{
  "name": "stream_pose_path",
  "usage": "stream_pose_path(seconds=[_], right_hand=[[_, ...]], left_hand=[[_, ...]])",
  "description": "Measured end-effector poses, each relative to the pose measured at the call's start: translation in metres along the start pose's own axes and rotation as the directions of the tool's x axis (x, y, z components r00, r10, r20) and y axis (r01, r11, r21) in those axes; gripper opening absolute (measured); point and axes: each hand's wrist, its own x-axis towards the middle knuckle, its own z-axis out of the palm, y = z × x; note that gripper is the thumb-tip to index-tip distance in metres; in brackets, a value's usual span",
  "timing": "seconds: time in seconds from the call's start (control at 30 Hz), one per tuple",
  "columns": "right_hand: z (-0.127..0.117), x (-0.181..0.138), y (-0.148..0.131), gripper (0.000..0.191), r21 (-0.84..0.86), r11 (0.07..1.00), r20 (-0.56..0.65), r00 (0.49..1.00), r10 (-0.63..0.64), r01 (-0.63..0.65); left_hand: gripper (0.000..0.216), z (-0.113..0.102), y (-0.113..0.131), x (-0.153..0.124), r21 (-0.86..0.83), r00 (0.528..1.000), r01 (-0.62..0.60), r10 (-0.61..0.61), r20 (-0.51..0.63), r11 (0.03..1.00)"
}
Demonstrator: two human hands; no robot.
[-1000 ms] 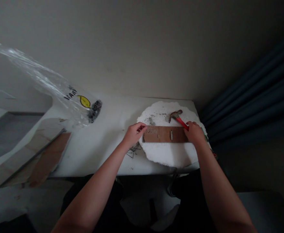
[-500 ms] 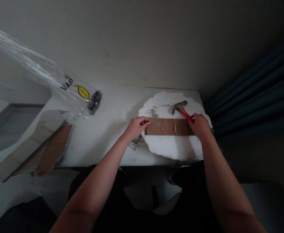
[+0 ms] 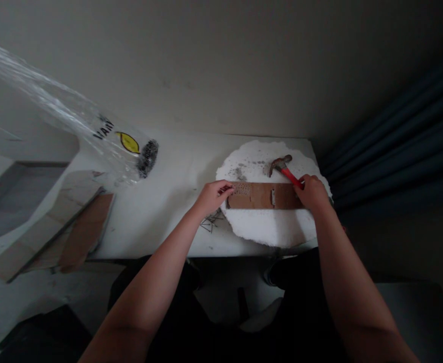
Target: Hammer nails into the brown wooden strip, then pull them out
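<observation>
A brown wooden strip (image 3: 262,196) with a patch of nail heads near its left end lies across a round white foam slab (image 3: 270,227). My left hand (image 3: 212,195) is at the strip's left end, its fingertips pinched on a small nail. At the strip's right end, my right hand (image 3: 313,191) grips the red handle of a hammer (image 3: 283,167), whose metal head rests on the foam behind the strip.
Loose nails (image 3: 210,222) lie on the white table (image 3: 161,212) beside the foam. A clear plastic bag (image 3: 92,136) with dark contents stands at the left. Wooden boards (image 3: 62,229) lean off the table's left edge. A dark curtain (image 3: 395,151) hangs at the right.
The view has shifted, so the table sits a little higher and further right in the picture. Both hands stay at the strip's ends; the hammer remains on the foam.
</observation>
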Motion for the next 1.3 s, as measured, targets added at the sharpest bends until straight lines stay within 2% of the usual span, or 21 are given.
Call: stream_pose_path(seconds=[0.2, 0.4, 0.5, 0.6, 0.83, 1.3], right_hand=[[-0.001, 0.0, -0.001, 0.029, -0.006, 1.0, 0.012, 1.0, -0.001, 0.001], [-0.011, -0.004, -0.014, 0.031, -0.133, 0.991, 0.062, 0.998, -0.002, 0.011], [-0.016, -0.006, -0.02, 0.034, -0.161, 0.987, 0.047, 0.999, 0.018, -0.01], [-0.019, -0.007, -0.023, 0.035, -0.15, 0.988, 0.034, 0.998, 0.051, -0.045], [-0.017, -0.003, -0.023, 0.029, -0.041, 0.998, 0.11, 0.992, 0.054, -0.05], [-0.012, 0.0, -0.016, 0.028, 0.004, 1.0, 0.078, 0.997, 0.019, -0.019]], left_hand=[[0.015, -0.002, 0.004, 0.0, 0.041, 1.0, -0.005, 0.004, 0.03, 0.999], [0.016, -0.003, 0.003, 0.0, 0.089, 0.998, -0.035, 0.03, 0.058, 0.995], [0.017, -0.004, 0.001, 0.0, 0.108, 0.997, -0.051, 0.044, 0.065, 0.993], [0.017, -0.004, 0.0, 0.0, 0.12, 0.996, -0.058, 0.05, 0.068, 0.991], [0.017, -0.003, 0.001, -0.001, 0.125, 0.997, -0.054, 0.048, 0.052, 0.991], [0.019, -0.003, 0.0, -0.001, 0.136, 0.998, -0.04, 0.035, 0.044, 0.99]])
